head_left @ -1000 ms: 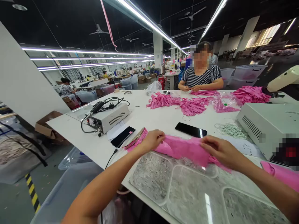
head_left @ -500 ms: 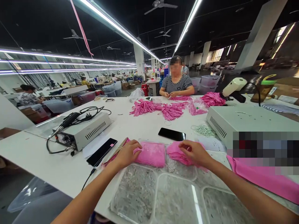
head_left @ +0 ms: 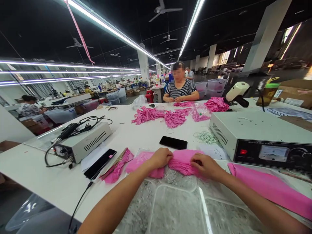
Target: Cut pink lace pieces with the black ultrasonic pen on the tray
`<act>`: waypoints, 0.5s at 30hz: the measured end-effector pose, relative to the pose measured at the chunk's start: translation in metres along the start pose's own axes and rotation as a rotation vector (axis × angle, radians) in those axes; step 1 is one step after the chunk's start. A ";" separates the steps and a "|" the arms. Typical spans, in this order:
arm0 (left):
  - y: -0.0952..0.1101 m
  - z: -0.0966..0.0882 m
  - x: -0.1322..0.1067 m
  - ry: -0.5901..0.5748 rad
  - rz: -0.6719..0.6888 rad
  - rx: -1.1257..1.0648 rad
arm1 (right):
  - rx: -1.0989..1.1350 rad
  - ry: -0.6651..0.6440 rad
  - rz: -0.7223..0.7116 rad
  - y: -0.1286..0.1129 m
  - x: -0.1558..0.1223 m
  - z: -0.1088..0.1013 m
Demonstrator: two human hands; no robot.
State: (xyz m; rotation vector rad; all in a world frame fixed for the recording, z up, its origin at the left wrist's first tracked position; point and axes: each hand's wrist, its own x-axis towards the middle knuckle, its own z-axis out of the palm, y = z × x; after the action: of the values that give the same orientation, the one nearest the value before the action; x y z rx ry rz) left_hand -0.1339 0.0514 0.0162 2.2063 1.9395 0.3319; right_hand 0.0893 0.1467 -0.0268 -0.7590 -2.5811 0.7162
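Two stacks of cut pink fabric lie side by side in front of me on clear plastic over a grey speckled surface [head_left: 177, 201]. My left hand [head_left: 161, 158] reaches across the left fabric stack [head_left: 137, 164], its bent fingers at the left edge of the right fabric stack [head_left: 181, 161]. On that stack's other edge, my right hand [head_left: 206, 166] has thumb and fingers pinched together. The right stack's layers show fanned along its near side. Left of both stacks is a pink fabric bundle [head_left: 119, 165] with a band round it and a brown strip along it.
A black phone [head_left: 173, 142] lies beyond the stacks, another phone [head_left: 100, 163] to the left. Control boxes stand left [head_left: 91, 139] and right [head_left: 263, 130]. Folded pink cloth [head_left: 268, 188] lies at right. Across the table a person [head_left: 180, 87] sits behind pink strips [head_left: 174, 118].
My left hand has moved right, from the left stack to the right stack's edge. The left stack now lies skewed, and the banded bundle is uncovered. My right hand stays at the right stack.
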 end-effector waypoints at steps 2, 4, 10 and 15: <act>0.000 -0.006 0.002 0.009 0.010 0.012 | 0.005 -0.008 0.012 0.003 0.001 -0.002; 0.003 -0.011 0.005 0.023 0.022 0.028 | -0.001 -0.008 0.034 0.000 0.002 -0.005; 0.019 -0.021 0.011 0.083 0.068 0.099 | -0.125 0.081 0.119 -0.027 0.006 -0.003; 0.023 -0.030 -0.014 0.114 0.160 0.126 | -0.216 0.138 0.121 -0.031 -0.009 -0.010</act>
State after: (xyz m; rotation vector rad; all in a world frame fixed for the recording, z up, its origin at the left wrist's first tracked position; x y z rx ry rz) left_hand -0.1222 0.0339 0.0507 2.4820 1.8921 0.3758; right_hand 0.0882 0.1227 -0.0027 -1.0013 -2.5286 0.4061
